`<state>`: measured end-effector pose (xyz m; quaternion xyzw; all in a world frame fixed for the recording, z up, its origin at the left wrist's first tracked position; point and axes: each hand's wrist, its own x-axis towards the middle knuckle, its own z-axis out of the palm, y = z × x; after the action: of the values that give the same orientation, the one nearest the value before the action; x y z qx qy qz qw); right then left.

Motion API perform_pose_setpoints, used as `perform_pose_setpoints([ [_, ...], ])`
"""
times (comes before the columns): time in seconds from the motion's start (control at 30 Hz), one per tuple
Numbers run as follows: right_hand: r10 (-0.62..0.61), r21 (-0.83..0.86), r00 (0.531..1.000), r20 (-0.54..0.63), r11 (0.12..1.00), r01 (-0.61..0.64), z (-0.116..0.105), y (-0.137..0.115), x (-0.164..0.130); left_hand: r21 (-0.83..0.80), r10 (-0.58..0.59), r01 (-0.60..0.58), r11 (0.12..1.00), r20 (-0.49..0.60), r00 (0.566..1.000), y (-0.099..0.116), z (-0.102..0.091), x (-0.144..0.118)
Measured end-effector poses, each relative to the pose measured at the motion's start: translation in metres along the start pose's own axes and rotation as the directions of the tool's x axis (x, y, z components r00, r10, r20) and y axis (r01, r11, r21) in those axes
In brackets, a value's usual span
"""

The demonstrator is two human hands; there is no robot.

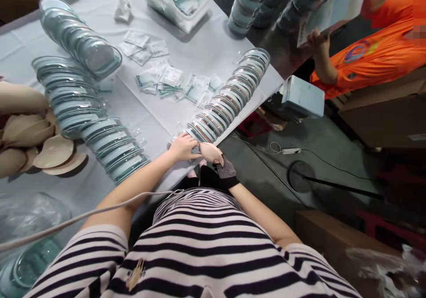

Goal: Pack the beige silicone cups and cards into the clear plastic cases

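Note:
At the table's near edge, my left hand (185,147) is bare, its fingers curled over a clear plastic case at the close end of a long row of cases (229,96). My right hand (226,166) wears a dark, dotted glove with bare fingertips. Its fingers are closed on a beige bra pad (209,152), right beside the left fingers. The case under my left hand is mostly hidden. Each case in the row is clear with pale blue card and beige inside.
Rows of blue cases (71,96) and beige pads (55,151) lie left. Small packets (169,76) are scattered mid-table, behind them a white basket (196,20). A cable (100,211) crosses my left arm. A person in orange (369,53) holds a box at right.

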<state>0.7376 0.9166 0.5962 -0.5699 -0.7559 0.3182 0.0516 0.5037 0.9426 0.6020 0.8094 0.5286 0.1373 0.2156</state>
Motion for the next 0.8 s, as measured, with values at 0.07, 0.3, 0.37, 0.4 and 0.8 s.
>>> perform_pose_setpoints([
  [0.07, 0.003, -0.039, 0.998, 0.064, 0.999, 0.0, 0.0, -0.009, 0.012, -0.121, 0.002, -0.002, 0.993, 0.001, 1.0, -0.001, 0.004, -0.002],
  [0.3, -0.091, -0.091, 0.99, 0.108, 0.991, 0.101, -0.019, -0.005, 0.023, -0.319, -0.118, 0.088, 0.944, -0.075, 0.99, 0.001, 0.004, -0.006],
  [0.37, -0.098, -0.121, 0.989, 0.114, 0.986, 0.111, -0.02, 0.003, 0.019, -0.255, -0.128, 0.101, 0.962, -0.091, 0.988, 0.002, 0.006, -0.007],
  [0.4, -0.1, -0.135, 0.987, 0.123, 0.984, 0.116, -0.018, 0.004, 0.02, -0.222, -0.123, 0.099, 0.97, -0.097, 0.988, 0.002, 0.007, -0.008],
  [0.8, -0.078, -0.142, 0.933, 0.351, 0.981, 0.135, 0.006, -0.031, 0.069, -0.292, -0.046, 0.011, 0.956, -0.113, 0.993, 0.012, 0.009, -0.004],
])
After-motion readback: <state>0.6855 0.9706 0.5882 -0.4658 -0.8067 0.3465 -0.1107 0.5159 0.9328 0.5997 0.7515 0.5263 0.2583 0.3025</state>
